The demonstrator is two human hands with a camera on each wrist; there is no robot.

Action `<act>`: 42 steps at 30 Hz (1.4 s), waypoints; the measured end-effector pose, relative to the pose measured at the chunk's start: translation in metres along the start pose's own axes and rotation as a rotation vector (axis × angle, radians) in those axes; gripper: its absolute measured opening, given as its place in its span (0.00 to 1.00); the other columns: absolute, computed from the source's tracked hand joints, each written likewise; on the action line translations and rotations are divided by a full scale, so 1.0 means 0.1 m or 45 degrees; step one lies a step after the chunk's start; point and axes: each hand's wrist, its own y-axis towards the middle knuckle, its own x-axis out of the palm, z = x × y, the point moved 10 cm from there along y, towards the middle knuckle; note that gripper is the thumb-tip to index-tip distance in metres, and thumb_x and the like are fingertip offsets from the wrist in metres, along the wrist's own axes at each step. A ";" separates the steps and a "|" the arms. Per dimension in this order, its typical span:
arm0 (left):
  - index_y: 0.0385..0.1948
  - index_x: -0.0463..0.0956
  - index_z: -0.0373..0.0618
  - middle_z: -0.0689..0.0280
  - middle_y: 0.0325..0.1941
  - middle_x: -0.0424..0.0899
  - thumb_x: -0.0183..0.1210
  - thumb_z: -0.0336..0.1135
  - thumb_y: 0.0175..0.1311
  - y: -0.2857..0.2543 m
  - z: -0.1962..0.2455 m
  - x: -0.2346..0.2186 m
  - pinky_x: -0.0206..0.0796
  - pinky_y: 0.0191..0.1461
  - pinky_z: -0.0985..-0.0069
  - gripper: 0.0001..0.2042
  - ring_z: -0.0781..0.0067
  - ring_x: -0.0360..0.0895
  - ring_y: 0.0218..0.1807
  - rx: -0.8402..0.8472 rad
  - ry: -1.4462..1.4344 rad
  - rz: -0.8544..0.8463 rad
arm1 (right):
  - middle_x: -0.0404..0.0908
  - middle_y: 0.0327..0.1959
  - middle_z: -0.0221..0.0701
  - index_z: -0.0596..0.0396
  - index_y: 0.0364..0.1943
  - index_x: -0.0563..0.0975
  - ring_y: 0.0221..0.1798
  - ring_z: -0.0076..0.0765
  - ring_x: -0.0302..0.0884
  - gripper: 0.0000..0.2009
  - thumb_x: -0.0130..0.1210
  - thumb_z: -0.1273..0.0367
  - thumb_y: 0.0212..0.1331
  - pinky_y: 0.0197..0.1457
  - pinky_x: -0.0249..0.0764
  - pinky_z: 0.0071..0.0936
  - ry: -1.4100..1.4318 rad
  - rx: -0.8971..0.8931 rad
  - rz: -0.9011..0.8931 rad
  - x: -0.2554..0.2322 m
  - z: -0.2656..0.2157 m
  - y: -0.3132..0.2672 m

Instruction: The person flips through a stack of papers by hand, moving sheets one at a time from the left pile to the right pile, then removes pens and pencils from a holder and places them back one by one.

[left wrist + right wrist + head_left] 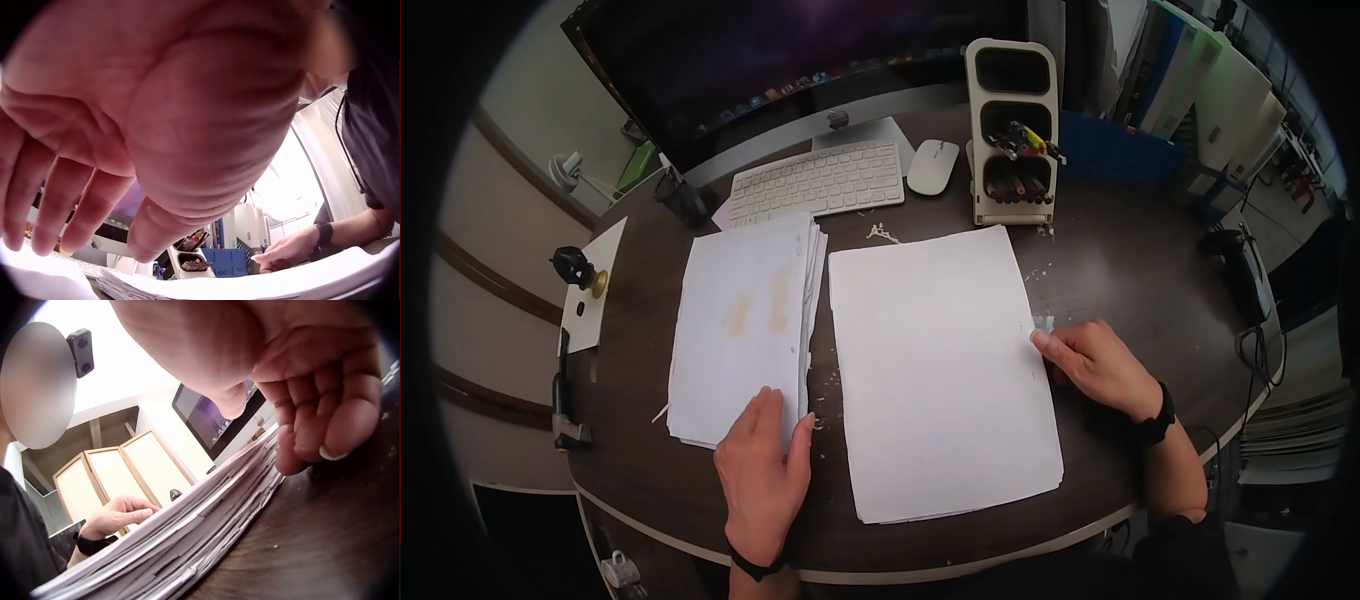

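Note:
Two stacks of white paper lie side by side on the dark desk. The left paper stack [735, 290] has brownish stains on its top sheet and uneven edges. My left hand [762, 465] is at its lower right corner, fingers extended over the top sheet. The right paper stack [940, 380] has a blank top sheet; its many layered, ragged edges [206, 528] show in the right wrist view. At its right side, my right hand [1100, 365] grips the edge, thumb over the top and fingers curled against the side. A small pale scrap [1045, 323] shows just beyond the thumb.
Behind the stacks stand a keyboard [820, 180], a mouse [933, 166], a monitor [750, 70] and a pen holder [1013, 205]. Paper crumbs [882, 233] are scattered on the desk [1120, 260]. A stapler-like black tool [568, 400] lies at the left edge, a telephone [1240, 275] at the right.

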 end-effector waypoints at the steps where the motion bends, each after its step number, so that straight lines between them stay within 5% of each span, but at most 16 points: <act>1: 0.49 0.76 0.29 0.39 0.47 0.82 0.64 0.36 0.61 -0.02 -0.02 0.00 0.75 0.48 0.57 0.20 0.37 0.82 0.44 0.002 0.030 -0.016 | 0.63 0.11 0.46 0.65 0.15 0.71 0.15 0.50 0.60 0.32 0.47 0.52 0.73 0.26 0.62 0.43 0.014 0.006 -0.007 0.01 -0.01 -0.02; 8: 0.33 0.74 0.32 0.46 0.32 0.80 0.62 0.36 0.63 -0.06 0.12 -0.05 0.68 0.35 0.52 0.13 0.38 0.78 0.33 -0.001 0.075 -0.014 | 0.63 0.11 0.47 0.66 0.14 0.71 0.16 0.52 0.60 0.34 0.47 0.49 0.72 0.27 0.62 0.46 -0.104 -0.151 0.114 0.01 -0.09 -0.09; 11: 0.30 0.72 0.33 0.46 0.31 0.80 0.62 0.36 0.63 -0.09 0.12 -0.09 0.68 0.35 0.52 0.13 0.38 0.78 0.33 0.041 0.116 0.044 | 0.63 0.10 0.45 0.66 0.14 0.71 0.16 0.50 0.61 0.35 0.47 0.48 0.72 0.27 0.62 0.46 -0.075 -0.125 0.107 0.03 -0.03 -0.09; 12: 0.41 0.80 0.30 0.41 0.33 0.82 0.63 0.39 0.61 -0.09 0.09 -0.11 0.70 0.40 0.54 0.17 0.39 0.80 0.37 -0.017 0.131 0.041 | 0.66 0.10 0.41 0.65 0.13 0.72 0.16 0.47 0.66 0.36 0.46 0.46 0.72 0.28 0.65 0.44 -0.081 -0.133 0.089 0.04 -0.03 -0.09; 13: 0.41 0.80 0.30 0.41 0.33 0.82 0.63 0.39 0.61 -0.07 0.09 -0.14 0.70 0.40 0.54 0.17 0.39 0.80 0.37 -0.017 0.136 0.052 | 0.66 0.10 0.41 0.65 0.13 0.72 0.16 0.47 0.66 0.36 0.46 0.46 0.72 0.28 0.65 0.44 -0.082 -0.144 0.094 0.04 -0.02 -0.08; 19: 0.31 0.81 0.31 0.41 0.28 0.81 0.64 0.46 0.58 0.18 -0.32 0.00 0.72 0.41 0.54 0.20 0.39 0.81 0.37 -0.047 0.277 0.005 | 0.77 0.14 0.35 0.63 0.18 0.79 0.18 0.33 0.78 0.36 0.47 0.41 0.69 0.24 0.76 0.30 -0.049 -0.017 0.053 0.06 0.05 -0.08; 24: 0.23 0.80 0.29 0.43 0.28 0.83 0.66 0.55 0.54 0.26 -0.45 0.26 0.73 0.41 0.55 0.28 0.41 0.82 0.34 -0.054 0.284 -0.129 | 0.78 0.16 0.36 0.64 0.21 0.78 0.19 0.34 0.80 0.37 0.46 0.40 0.68 0.23 0.78 0.29 0.005 -0.049 0.038 0.07 0.09 -0.07; 29: 0.23 0.80 0.30 0.44 0.26 0.82 0.65 0.52 0.56 0.16 -0.34 0.25 0.73 0.40 0.53 0.25 0.40 0.81 0.32 -0.088 0.276 -0.153 | 0.77 0.15 0.36 0.63 0.19 0.77 0.18 0.33 0.79 0.36 0.45 0.41 0.69 0.21 0.77 0.28 -0.037 -0.086 -0.028 0.11 0.06 -0.04; 37: 0.22 0.79 0.33 0.44 0.25 0.81 0.57 0.39 0.62 0.07 -0.24 0.21 0.72 0.40 0.50 0.16 0.37 0.80 0.33 -0.031 0.291 0.145 | 0.77 0.15 0.36 0.62 0.17 0.76 0.17 0.33 0.78 0.35 0.46 0.42 0.69 0.21 0.77 0.28 -0.064 -0.103 -0.013 0.10 0.01 -0.08; 42: 0.23 0.79 0.33 0.44 0.26 0.82 0.61 0.41 0.60 0.03 -0.20 0.16 0.73 0.39 0.52 0.16 0.39 0.81 0.33 -0.021 0.289 0.105 | 0.77 0.14 0.36 0.62 0.17 0.76 0.17 0.33 0.78 0.36 0.45 0.42 0.70 0.22 0.77 0.28 -0.092 -0.091 0.002 0.12 0.02 -0.08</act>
